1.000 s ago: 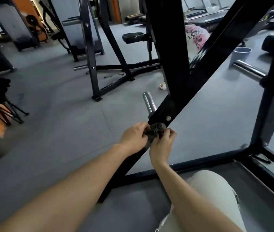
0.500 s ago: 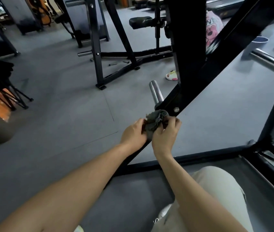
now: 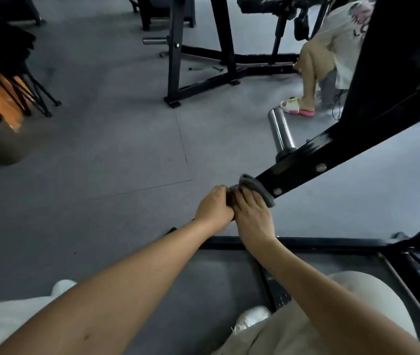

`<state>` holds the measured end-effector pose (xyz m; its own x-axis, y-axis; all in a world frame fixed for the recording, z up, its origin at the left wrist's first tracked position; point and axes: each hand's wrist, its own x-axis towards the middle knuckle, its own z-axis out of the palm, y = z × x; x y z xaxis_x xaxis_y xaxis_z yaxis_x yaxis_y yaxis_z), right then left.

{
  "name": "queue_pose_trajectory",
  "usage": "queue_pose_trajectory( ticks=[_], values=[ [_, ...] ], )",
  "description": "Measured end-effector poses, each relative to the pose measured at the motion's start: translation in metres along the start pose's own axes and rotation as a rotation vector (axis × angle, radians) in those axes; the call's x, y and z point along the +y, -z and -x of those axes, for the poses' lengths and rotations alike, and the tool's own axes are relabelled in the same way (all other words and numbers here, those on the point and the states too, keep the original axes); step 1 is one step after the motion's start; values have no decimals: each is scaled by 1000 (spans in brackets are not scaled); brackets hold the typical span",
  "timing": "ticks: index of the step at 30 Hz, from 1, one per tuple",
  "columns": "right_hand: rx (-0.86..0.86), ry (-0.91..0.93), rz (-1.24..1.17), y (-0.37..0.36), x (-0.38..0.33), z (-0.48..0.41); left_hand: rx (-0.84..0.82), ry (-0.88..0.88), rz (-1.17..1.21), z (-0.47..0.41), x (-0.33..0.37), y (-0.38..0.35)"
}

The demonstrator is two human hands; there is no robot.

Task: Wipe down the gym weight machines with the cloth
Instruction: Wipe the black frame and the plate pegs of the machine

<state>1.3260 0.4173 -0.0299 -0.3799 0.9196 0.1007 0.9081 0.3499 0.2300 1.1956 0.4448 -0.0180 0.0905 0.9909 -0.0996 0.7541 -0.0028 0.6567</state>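
hands: left hand [image 3: 214, 204] clenched, fingers curled round the lower end of the gray cloth [image 3: 258, 188]. right hand [image 3: 253, 214] touching it on the right, fingers bent over the cloth, holding it against the bar. both forearms bare.

cloth: wrapped round the slanted black bar [image 3: 337, 149] of the weight machine, bunched just beyond the fingertips. 2 bolts showed on the bar further up from the cloth.

beyond the hands, up and right: chrome peg [image 3: 280, 130] sticking out from the bar. past the peg, a 2nd person [image 3: 332, 44] crouched, pink-soled slipper [image 3: 296, 109] on the floor.

below the wrists: black base frame [image 3: 319, 243] lying on the gray floor [image 3: 101, 162].

far ahead of the left hand: another black machine frame [image 3: 175, 62].
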Motion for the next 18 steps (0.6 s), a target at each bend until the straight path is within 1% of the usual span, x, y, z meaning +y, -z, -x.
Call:
queue_pose_trajectory(
  ticks=[1,3,7,8,11,14,16,18],
  values=[
    [-58,53,57,-7,-9,-5,-22,58,2,2,-13,-3],
    [-84,101,93,-17,-21,-19,-60,126,17,5,-33,-4],
    [-204,216,120,-25,-28,-34,-74,190,32,13,-64,-7],
    [-195,253,108,-20,-21,-31,-83,200,49,15,-69,-9],
    [-54,325,122,12,28,-26,-90,210,130,7,-74,-9],
    [150,265,129,45,89,-16,-77,173,206,-1,-70,-15],
    [202,244,174,58,106,-10,-12,167,216,-1,-70,-26],
    [187,221,199,56,100,-8,41,181,234,2,-74,-37]
  ],
)
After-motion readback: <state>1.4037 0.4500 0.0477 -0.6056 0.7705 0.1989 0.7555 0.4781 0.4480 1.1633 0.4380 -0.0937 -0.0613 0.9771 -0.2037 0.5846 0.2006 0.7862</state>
